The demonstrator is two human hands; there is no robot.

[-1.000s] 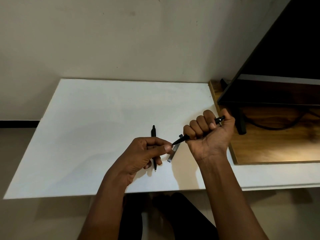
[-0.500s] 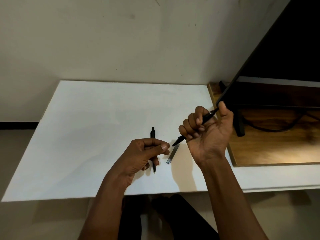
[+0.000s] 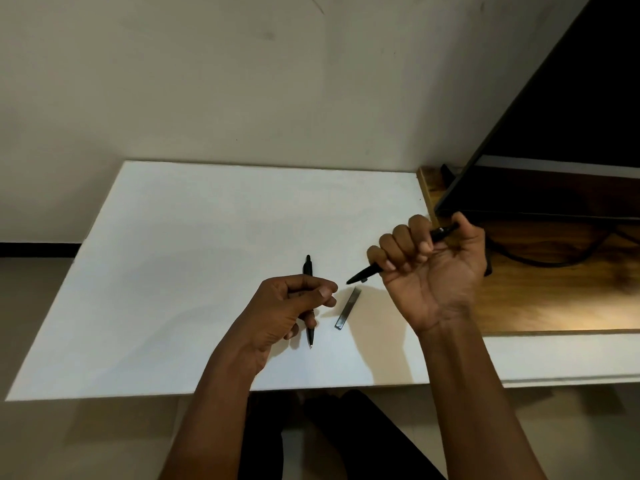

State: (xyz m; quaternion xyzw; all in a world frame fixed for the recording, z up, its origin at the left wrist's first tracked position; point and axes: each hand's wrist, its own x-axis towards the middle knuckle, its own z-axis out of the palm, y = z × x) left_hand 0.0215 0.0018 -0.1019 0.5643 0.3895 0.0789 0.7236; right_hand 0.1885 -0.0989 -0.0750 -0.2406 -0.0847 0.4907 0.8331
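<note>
The right hand [image 3: 429, 271] is clenched in a fist round a black pen [image 3: 367, 273], thumb capping the upper end near the edge of the dark screen [image 3: 554, 133], and the pointed end juts down and to the left, held off the white board [image 3: 173, 271]. The left hand [image 3: 287, 303] is curled, thumb pressed to forefinger, close to that point but apart from it. Whether the pinch holds a small part or nothing at all cannot be told from here. A second pen [image 3: 307, 268] lies on the board, partly hidden under the left hand, and a flat grey strip [image 3: 347, 308] lies between the two hands. The work looks like fitting or pulling something at the pen's tip, so the fist should keep the barrel steady and let the left fingers do the fine part. It would help to bring tip and pinch together in line with the barrel, low over the board, so a dropped piece lands close by.
</note>
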